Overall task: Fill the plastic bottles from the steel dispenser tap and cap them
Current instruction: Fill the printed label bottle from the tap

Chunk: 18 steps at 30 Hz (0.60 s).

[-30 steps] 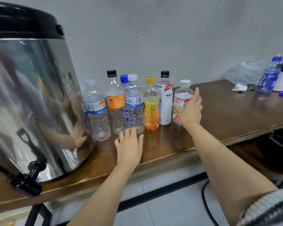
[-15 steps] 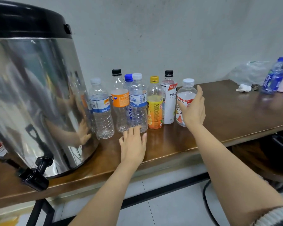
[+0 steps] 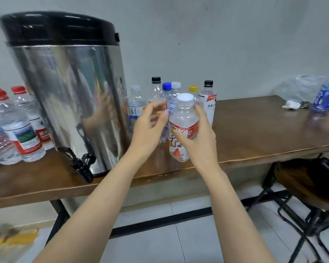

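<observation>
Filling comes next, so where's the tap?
Head view, lower left: the black tap juts from the steel dispenser's base near the table edge, left of the left hand.

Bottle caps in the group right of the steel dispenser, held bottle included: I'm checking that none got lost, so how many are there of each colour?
White caps: 3, one on the held bottle
Black caps: 2
Blue cap: 1
Yellow cap: 1
Total: 7

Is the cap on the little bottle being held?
On: the white cap sits atop the neck of the little bottle that the right hand grips.
</observation>
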Each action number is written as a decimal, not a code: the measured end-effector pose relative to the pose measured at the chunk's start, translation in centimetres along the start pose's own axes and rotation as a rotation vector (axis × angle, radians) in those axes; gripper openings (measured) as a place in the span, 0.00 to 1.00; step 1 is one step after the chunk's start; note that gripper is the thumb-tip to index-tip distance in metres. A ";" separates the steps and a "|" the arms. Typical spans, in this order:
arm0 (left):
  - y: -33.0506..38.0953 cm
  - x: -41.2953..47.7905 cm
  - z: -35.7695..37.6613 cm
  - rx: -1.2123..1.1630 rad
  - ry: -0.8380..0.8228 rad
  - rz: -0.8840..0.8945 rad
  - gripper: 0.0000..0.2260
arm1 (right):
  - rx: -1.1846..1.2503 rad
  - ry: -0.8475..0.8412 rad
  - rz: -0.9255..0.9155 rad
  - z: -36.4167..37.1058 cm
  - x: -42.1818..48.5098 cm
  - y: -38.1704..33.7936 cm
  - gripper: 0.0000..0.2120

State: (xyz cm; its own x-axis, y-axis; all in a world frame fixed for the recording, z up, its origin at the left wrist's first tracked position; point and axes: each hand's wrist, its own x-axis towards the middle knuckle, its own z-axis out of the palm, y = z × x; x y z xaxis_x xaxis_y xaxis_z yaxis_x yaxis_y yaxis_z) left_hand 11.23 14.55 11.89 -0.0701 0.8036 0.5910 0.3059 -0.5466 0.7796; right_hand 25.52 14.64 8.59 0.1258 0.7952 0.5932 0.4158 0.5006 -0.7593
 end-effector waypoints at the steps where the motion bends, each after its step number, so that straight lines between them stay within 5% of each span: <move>1: 1.3 -0.3 -0.9 -0.049 -0.022 0.028 0.11 | 0.015 -0.027 -0.011 0.6 -1.0 -0.6 0.38; 8: 4.0 -2.8 -6.9 0.033 -0.287 0.054 0.18 | 0.123 -0.168 -0.002 3.5 -6.5 -3.8 0.37; 18: 3.5 -6.3 -10.0 0.258 0.011 -0.033 0.15 | 0.054 -0.198 -0.014 6.7 -11.0 -5.3 0.34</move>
State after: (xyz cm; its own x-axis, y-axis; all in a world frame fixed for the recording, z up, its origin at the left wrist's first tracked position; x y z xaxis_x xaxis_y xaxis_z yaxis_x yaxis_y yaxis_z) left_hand 3.27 5.20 12.95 -0.0941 0.8166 0.5695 0.5356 -0.4406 0.7204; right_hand 15.93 5.54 4.32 -0.0617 0.8369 0.5438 0.3670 0.5257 -0.7674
